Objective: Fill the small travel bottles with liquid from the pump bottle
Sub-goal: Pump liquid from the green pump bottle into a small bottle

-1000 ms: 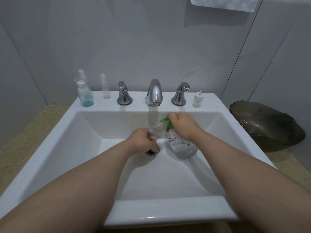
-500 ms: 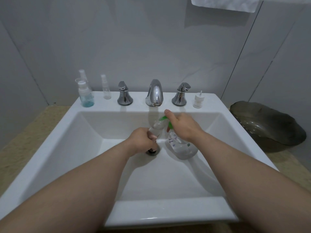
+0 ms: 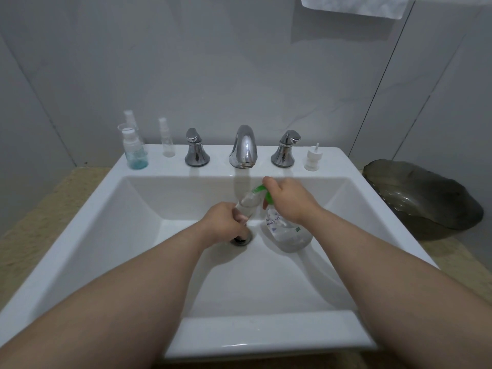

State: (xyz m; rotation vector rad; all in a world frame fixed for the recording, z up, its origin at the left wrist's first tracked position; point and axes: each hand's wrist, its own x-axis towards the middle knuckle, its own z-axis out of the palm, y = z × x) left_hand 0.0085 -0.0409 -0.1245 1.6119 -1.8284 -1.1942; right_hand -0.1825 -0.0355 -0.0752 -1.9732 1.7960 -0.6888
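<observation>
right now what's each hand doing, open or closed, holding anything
Left hand: closed around the small travel bottle, held tilted over the drain.
Right hand: closed on the green pump head of the pump bottle.

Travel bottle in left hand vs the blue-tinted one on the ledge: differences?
The held bottle is tilted over the basin and uncapped at the green pump; the blue bottle stands upright, capped, untouched. The held bottle's contents look clear; the blue bottle's are blue. Both are small and transparent.

Faucet (image 3: 244,147) overhead (open basin (image 3: 266,283) front)
</observation>
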